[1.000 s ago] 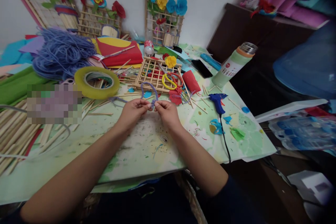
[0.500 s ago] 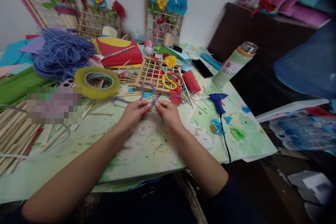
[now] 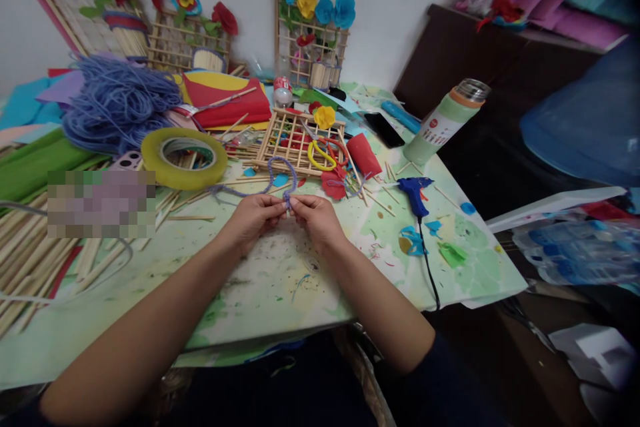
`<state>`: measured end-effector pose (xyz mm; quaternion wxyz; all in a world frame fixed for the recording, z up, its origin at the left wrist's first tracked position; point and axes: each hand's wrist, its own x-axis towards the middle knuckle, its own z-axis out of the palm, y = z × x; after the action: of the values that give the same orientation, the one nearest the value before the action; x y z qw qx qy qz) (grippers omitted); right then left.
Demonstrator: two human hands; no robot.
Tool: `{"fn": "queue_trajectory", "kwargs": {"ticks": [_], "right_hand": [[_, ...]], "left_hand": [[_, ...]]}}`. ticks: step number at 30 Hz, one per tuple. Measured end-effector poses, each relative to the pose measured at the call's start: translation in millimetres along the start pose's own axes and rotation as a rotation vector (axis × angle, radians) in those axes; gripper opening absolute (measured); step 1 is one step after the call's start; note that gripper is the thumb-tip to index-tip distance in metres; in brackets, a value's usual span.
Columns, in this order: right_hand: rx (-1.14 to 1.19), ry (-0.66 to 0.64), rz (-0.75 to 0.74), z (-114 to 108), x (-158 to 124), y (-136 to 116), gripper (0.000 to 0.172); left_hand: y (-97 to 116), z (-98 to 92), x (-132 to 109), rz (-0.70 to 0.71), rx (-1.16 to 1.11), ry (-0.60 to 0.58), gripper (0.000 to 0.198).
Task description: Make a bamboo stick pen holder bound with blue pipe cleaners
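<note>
Two hands, both pinching: left hand (image 3: 255, 217) and right hand (image 3: 319, 217) each grip the purple cord (image 3: 287, 195) narrowly, thumb against finger, tips nearly meeting at a bunched spot (knot or braid, too small to tell). Cord sits mid-scene above the near part of the tabletop (image 3: 280, 287); one loop arcs away toward the bamboo grid (image 3: 290, 161), contact with it unclear, and loose strands trail off left. Doing this well, my judgement: grip close on either side of the bunch, even tension both ways, small finger moves, no yanking, since soft yarn probably slips or cinches crooked if one side pulls harder. Loop wants to lie clear of the scissors (image 3: 311, 155), whose handles rest on the grid just beyond; a snag there looks possible. Trailing strands best left slack, untwisted, away from the stick ends near the tape roll (image 3: 175, 177). Forearms low and symmetric, good for steadiness. Glue gun (image 3: 414, 195) lies apart on the right, its cable clear of both wrists.
</note>
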<state>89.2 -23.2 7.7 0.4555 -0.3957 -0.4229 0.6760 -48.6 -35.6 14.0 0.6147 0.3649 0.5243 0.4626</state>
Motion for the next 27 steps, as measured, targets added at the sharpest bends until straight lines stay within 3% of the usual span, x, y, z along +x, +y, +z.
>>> {"fn": "queue_trajectory", "kwargs": {"ticks": [4,8,18,27], "right_hand": [[0.060,0.006,0.016,0.8,-0.5,-1.2,0.021],[0.077,0.017,0.039,0.9,-0.7,-1.6,0.021],[-0.026,0.080,-0.043,-1.5,2.5,-0.6,0.019],[-0.062,0.078,-0.093,-0.5,0.8,-2.8,0.016]], "left_hand": [[-0.5,-0.6,1.1,0.043,0.125,0.067,0.028],[2.8,0.4,0.0,0.190,0.234,0.144,0.027],[3.8,-0.2,-2.0,0.221,0.221,0.030,0.016],[9.0,3.0,-6.0,0.243,0.406,0.063,0.027]]}}
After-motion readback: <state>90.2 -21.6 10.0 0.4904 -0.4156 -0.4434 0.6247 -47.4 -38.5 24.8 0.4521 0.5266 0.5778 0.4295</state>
